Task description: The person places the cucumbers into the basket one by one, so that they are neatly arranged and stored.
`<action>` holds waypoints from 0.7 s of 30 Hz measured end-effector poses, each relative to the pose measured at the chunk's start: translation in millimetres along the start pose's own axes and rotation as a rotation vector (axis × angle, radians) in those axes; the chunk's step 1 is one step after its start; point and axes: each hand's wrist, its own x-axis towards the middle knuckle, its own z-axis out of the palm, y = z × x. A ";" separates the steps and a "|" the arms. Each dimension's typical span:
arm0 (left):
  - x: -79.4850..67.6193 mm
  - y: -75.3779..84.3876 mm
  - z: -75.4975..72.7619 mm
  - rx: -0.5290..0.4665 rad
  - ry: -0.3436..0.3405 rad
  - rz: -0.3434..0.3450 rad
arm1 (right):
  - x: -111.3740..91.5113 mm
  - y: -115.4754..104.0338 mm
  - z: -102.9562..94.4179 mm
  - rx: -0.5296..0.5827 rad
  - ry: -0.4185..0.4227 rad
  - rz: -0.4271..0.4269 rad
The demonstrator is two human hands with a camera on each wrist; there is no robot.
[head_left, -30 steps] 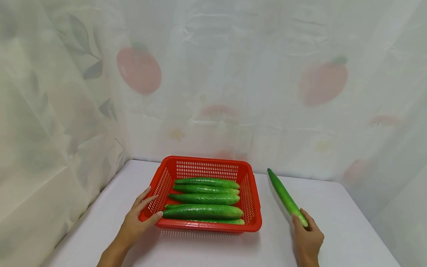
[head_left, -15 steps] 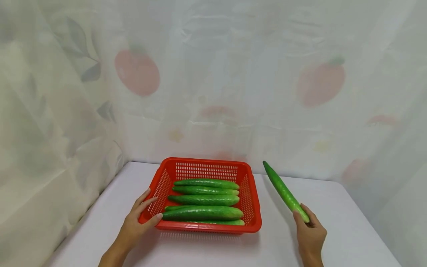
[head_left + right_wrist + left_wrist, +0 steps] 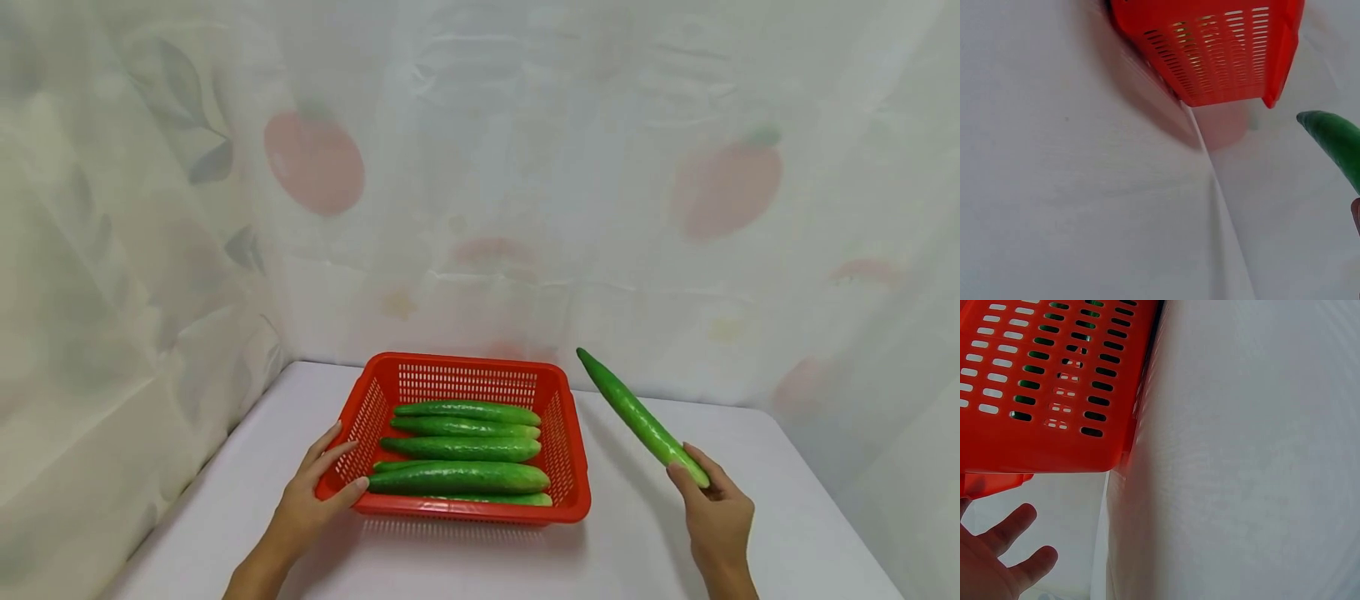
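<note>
A red plastic basket [image 3: 480,510] with slotted walls stands on the table, and several green cucumbers [image 3: 461,449] lie side by side in it. My left hand [image 3: 303,504] rests on its front left corner, fingers spread, the thumb at the front rim near the tip of the frontmost cucumber. In the left wrist view, two fingers [image 3: 1013,528] extend free below the basket's rim. Right of the basket, my right hand [image 3: 716,521] grips a cucumber [image 3: 637,417] by its pale end. Its dark tip points up and away to the left, above the table; the right wrist view shows that tip.
A white cloth covers the table [image 3: 780,483]. Pale curtains with printed fruit [image 3: 315,162] hang behind it and at both sides. The basket's right wall lies between the held cucumber and those inside.
The cucumber in my right hand has risen from near the table, its tip swinging up and left. My right hand has shifted slightly up and right; the left hand and basket keep their place.
</note>
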 end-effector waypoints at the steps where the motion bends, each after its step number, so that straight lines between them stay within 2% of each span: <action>1: 0.0 0.1 0.0 0.000 0.001 -0.001 | 0.3 -1.8 -0.7 0.017 -0.010 0.009; 6: -0.1 0.6 0.1 -0.001 0.004 -0.004 | 3.0 -11.8 -3.7 0.135 -0.091 0.028; 17: -0.1 0.2 0.1 -0.012 0.011 0.008 | 6.3 -32.2 -9.2 0.157 -0.274 -0.036; 21: -0.5 0.4 0.2 -0.013 0.010 0.008 | 7.4 -38.8 -7.5 0.210 -0.315 -0.058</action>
